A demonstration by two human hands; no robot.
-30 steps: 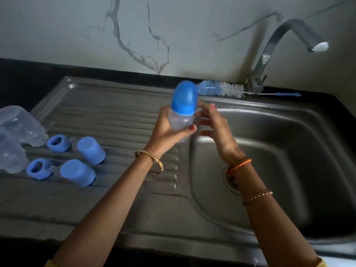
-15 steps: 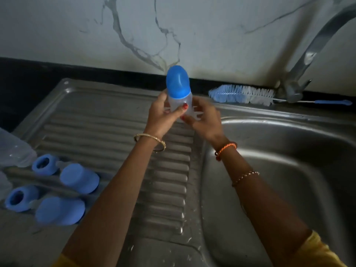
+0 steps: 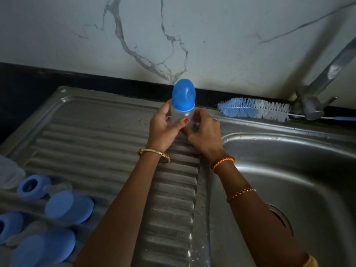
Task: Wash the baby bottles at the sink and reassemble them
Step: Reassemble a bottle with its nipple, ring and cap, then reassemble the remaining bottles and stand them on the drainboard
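Both hands, left hand [image 3: 163, 130] and right hand [image 3: 204, 132], grip one capped bottle [image 3: 183, 106]; loose caps [image 3: 69, 207], rings [image 3: 28, 186] still unassembled on drainboard [image 3: 96, 132].

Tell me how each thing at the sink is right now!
Clear baby bottle with blue dome cap: upright, capped, held over the drainboard.
Left hand: grips the bottle.
Right hand: grips the bottle.
Blue-and-white bottle brush: lying behind the basin.
Loose blue caps: lying on the drainboard.
Blue screw rings: lying off their bottles.
Metal tap: no water visible.
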